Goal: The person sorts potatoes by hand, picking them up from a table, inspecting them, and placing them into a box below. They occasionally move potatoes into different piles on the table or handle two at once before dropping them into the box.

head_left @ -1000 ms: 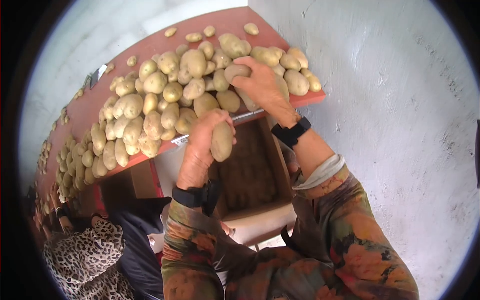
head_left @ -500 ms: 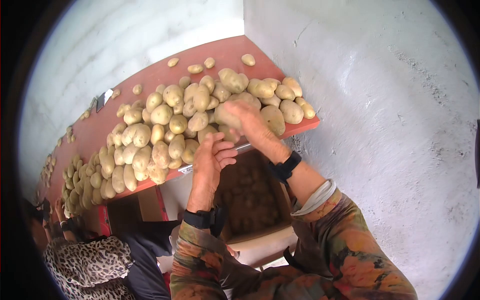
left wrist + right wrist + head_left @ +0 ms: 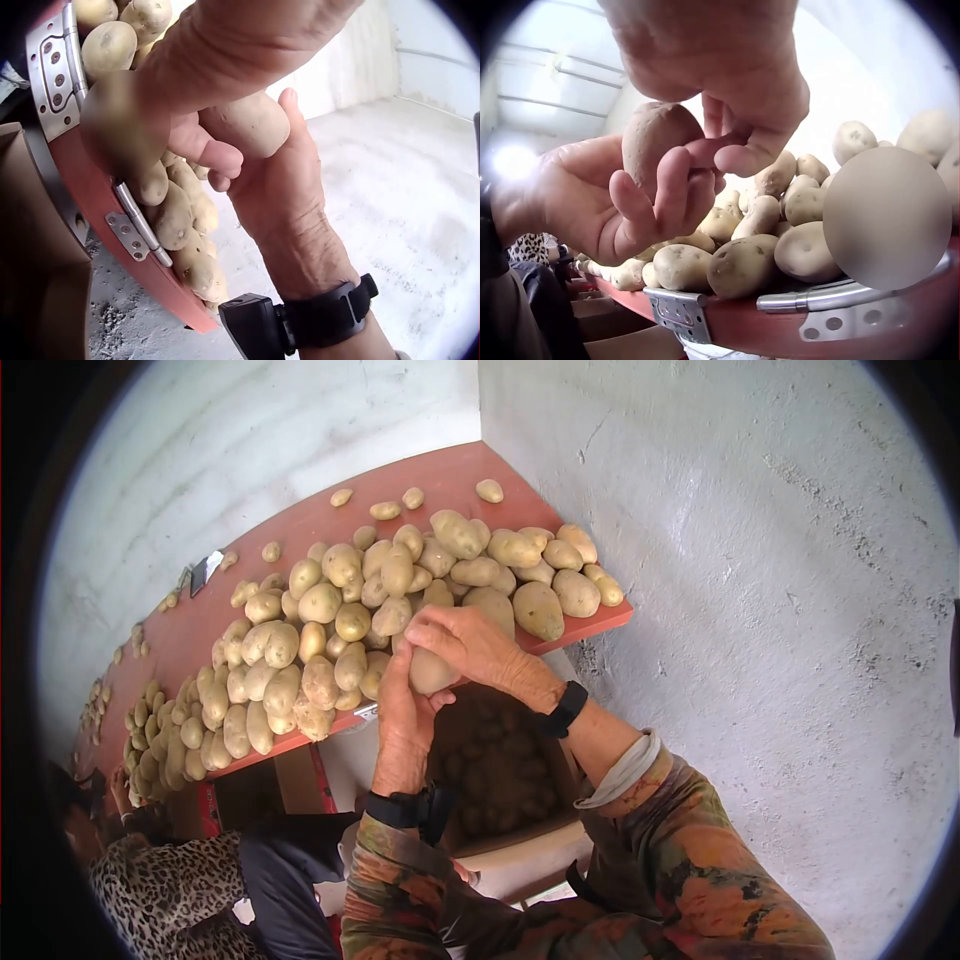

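Note:
Both hands meet around one potato over the front edge of the red table. My left hand cups it from the left with curled fingers, clearest in the right wrist view, where the potato sits in that hand. The right hand reaches over its top, fingers bent across it. From the left wrist view, the potato lies against the right hand. A large pile of potatoes spreads along the table just beyond the hands.
Below the table edge stands a cardboard box with many potatoes inside. Metal hinges line the edge. A rough wall closes off the right side. Another person in a leopard-print top sits at the lower left.
The potato earlier in my left hand is gone from it; that hand was open half a second ago. My right hand has brought another potato from the pile toward the left hand.

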Available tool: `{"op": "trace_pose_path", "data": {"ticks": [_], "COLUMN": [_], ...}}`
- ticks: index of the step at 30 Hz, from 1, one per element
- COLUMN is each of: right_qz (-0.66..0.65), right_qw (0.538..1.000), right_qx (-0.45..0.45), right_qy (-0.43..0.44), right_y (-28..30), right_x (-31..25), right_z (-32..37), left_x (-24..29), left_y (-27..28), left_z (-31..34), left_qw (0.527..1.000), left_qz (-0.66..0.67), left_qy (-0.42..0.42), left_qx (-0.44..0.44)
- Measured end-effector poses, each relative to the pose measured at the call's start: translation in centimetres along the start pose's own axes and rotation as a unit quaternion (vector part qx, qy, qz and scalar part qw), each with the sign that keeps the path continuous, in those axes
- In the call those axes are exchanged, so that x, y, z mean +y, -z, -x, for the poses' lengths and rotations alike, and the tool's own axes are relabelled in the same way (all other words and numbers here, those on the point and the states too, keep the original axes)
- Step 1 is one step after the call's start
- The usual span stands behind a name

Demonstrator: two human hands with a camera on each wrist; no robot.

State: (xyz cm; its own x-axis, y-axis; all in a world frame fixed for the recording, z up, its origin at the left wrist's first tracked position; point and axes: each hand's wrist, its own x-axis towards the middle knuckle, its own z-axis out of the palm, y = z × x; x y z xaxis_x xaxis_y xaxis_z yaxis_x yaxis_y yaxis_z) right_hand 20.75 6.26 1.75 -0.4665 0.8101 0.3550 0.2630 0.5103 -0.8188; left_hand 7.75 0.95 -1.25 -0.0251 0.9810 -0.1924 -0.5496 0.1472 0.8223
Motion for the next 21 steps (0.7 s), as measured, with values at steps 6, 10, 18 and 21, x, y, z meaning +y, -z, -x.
{"op": "trace_pose_path", "data": {"ticks": [6, 10, 18, 21], "right_qz": [0.118, 0.154, 0.171, 0.256], "right_qw": [0.976, 0.962, 0.958, 0.933], "right_qx": [0.166, 0.224, 0.225, 0.236], "right_qy": [0.075, 0.029, 0.043, 0.089], "right_y": [1.3, 2.6, 4.1, 3.9], "right_x": [1.8, 3.6, 4.4, 5.6], "right_z": [-0.7, -1.6, -2.8, -3.7], "left_x": [-0.3, -0.4, -0.5, -0.5], "left_y": [0.5, 0.6, 0.3, 0.2], "left_z": [-0.2, -0.1, 0.0, 0.0], "left_qw": [0.999, 0.999, 0.999, 0.999], "left_qz": [-0.001, 0.009, 0.018, 0.018], "left_qy": [0.018, 0.018, 0.023, 0.023], "left_qx": [0.029, 0.030, 0.044, 0.034]}}
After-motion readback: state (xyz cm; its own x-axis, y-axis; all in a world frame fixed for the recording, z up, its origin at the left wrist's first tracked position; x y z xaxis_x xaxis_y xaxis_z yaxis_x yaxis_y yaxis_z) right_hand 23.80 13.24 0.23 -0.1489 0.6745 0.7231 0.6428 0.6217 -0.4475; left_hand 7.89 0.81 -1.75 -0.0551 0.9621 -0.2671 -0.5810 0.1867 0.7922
